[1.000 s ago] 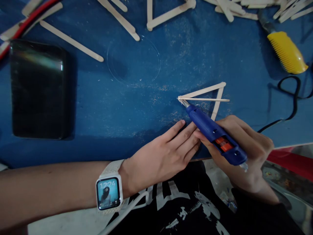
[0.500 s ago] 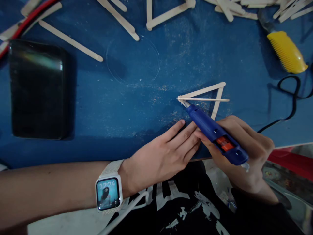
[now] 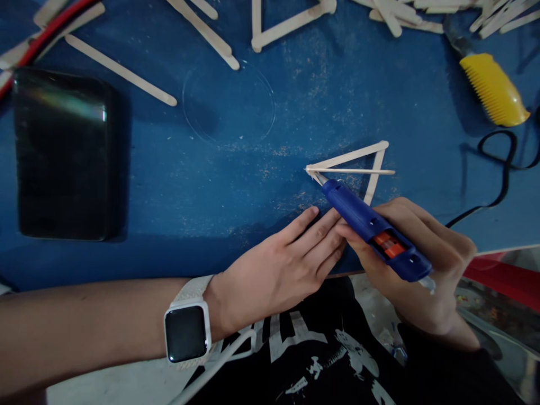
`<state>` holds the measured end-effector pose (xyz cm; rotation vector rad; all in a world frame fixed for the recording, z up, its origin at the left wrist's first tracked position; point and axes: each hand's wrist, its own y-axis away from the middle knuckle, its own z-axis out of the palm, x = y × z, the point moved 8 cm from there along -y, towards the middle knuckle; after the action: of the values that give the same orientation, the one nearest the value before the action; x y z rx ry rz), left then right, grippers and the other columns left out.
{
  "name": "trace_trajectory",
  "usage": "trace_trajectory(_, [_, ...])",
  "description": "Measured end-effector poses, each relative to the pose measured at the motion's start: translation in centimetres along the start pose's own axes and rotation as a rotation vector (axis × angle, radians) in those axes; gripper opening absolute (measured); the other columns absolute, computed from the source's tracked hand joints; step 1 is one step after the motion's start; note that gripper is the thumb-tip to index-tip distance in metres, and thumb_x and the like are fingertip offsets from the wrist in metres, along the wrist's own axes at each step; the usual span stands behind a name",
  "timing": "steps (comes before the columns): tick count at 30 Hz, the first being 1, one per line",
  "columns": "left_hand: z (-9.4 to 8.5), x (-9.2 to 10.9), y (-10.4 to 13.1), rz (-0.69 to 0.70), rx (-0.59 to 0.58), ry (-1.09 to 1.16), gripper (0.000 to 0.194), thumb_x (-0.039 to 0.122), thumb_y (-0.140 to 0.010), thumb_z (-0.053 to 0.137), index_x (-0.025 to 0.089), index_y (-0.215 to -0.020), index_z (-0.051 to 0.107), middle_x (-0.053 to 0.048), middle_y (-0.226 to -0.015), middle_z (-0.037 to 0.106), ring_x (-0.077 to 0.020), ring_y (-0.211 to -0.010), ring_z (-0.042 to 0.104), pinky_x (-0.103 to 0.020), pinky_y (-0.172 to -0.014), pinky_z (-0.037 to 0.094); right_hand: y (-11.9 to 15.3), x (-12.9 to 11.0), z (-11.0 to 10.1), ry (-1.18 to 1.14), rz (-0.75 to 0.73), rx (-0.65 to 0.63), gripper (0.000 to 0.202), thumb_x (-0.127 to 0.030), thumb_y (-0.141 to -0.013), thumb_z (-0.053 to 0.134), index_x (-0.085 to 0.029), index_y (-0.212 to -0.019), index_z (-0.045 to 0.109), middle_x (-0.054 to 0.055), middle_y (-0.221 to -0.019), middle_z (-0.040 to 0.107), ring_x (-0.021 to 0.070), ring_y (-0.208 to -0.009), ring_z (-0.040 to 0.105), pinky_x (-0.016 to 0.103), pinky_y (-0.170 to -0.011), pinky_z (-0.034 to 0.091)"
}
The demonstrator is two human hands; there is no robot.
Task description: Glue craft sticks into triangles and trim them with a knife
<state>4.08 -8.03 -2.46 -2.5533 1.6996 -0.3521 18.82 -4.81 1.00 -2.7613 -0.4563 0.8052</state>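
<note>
My right hand (image 3: 422, 259) is wrapped round a blue hot glue gun (image 3: 358, 216), an orange part showing through a slot in its body. The metal nozzle points up and left, at the left corner of a triangle of wooden craft sticks (image 3: 352, 154). One more stick (image 3: 358, 171) runs from that corner across the triangle, past its right side. My left hand (image 3: 282, 256) lies with fingers stretched out at the table's near edge, fingertips by the glue gun. The gun and hands hide the lower part of the triangle.
A black box-shaped object (image 3: 63, 154) stands at left on the blue table (image 3: 211, 185). Loose craft sticks (image 3: 122, 70) and another stick frame (image 3: 291, 25) lie farther back. A yellow-handled tool (image 3: 493, 90) and a black cord (image 3: 506, 169) are at right.
The watch screen on my left wrist has gone dark. The rear of the glue gun and my right hand have shifted very slightly right, while the nozzle stays at the same corner.
</note>
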Motion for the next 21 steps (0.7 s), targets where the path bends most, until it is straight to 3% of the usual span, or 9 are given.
trace_trajectory(16, [-0.1,-0.1,-0.1,-0.017,0.011,0.005,0.057,0.024,-0.119,0.056,-0.003,-0.168,0.062,-0.026,-0.175,0.064,-0.0407,-0.171,0.056,-0.056,-0.143,0.049,-1.2,-0.7,-0.4,0.033,0.022,-0.054,0.031,-0.039,-0.104,0.093,-0.024,-0.102,0.066,-0.002,-0.088,0.074,0.0148,-0.076,0.069,0.034,-0.068,0.048])
trace_trajectory(21, [-0.1,-0.1,0.0,-0.028,0.031,-0.011,0.058,0.023,-0.118,0.054,-0.004,-0.169,0.059,-0.026,-0.184,0.054,-0.0408,-0.174,0.052,-0.054,-0.143,0.049,-1.5,-0.7,-0.6,0.078,0.01,-0.08,0.033,-0.04,-0.106,0.089,-0.025,-0.096,0.062,-0.001,-0.085,0.072,0.016,-0.075,0.07,0.035,-0.063,0.047])
